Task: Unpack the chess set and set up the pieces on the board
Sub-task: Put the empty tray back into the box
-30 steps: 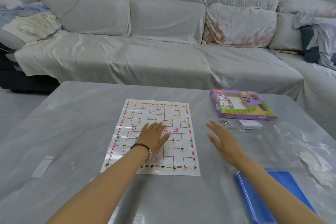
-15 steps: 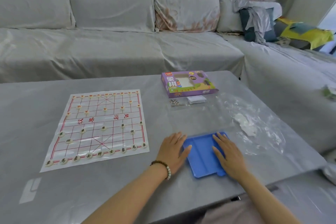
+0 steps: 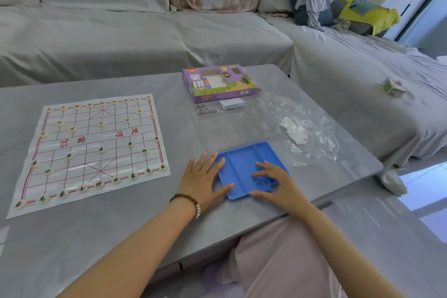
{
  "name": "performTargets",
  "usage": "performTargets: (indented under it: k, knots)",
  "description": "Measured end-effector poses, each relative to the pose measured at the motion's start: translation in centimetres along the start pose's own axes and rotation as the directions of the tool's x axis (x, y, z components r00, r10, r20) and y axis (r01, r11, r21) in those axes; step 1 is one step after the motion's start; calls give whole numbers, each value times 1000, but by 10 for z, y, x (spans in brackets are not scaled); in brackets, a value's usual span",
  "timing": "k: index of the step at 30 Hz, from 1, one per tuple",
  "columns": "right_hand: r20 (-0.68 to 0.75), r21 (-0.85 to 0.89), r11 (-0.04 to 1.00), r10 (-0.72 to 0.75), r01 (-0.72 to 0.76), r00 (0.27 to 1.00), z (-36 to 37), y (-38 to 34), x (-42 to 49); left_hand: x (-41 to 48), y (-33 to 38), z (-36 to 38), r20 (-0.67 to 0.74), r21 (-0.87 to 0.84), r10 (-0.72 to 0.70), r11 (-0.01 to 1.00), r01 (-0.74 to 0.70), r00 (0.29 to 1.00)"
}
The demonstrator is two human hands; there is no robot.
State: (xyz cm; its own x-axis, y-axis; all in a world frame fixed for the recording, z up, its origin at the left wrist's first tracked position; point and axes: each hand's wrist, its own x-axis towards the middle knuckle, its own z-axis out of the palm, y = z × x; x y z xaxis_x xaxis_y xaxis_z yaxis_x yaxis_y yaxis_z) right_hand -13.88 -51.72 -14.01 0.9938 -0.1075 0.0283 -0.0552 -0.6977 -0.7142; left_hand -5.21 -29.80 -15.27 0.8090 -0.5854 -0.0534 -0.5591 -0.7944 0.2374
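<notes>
The paper chess board [image 3: 89, 150] lies flat on the left part of the grey table [image 3: 121, 205], and the round cream pieces [image 3: 82, 188] stand on its lines: black-lettered ones along the near rows, red-lettered ones along the far rows. Well to the right of the board, near the table's front edge, sits a blue tray [image 3: 242, 162] with long compartments. Both hands are at it. The left hand [image 3: 203, 181] lies flat with straight, spread fingers, its fingertips against the tray's left rim and its thumb by the near corner. It grips nothing. The right hand [image 3: 275, 184] rests on the tray's near right part, fingers loosely spread over the surface and thumb at the near edge; nothing is pinched. Beyond the tray is the purple box [image 3: 220, 82] of the set, a small white folded slip [image 3: 231, 104] and some small metal bits [image 3: 203, 109] just in front of it, and crumpled clear plastic wrap [image 3: 302, 128] to the right.
</notes>
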Motion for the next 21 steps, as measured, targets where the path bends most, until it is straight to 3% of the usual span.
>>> performTargets:
  k: [6,9,12,17,21]
  knots:
    - [-329,-12,973,214,-231,920,21,7,-7,-12,-5,6,-39,-7,-13,1000,13,999]
    - [-335,28,925,366,-379,868,34,-1,-5,-17,-6,5,-64,-61,-16,998,12,998]
    - [-340,87,897,435,-433,833,44,-7,-2,-21,-1,5,-131,-285,-88,957,48,987]
    - [-367,379,845,511,-377,777,46,-16,-3,-19,12,-3,-28,-571,-279,792,214,960]
    - [-271,699,683,528,-213,805,48,-37,-3,-18,28,-10,-27,-796,-302,584,162,953]
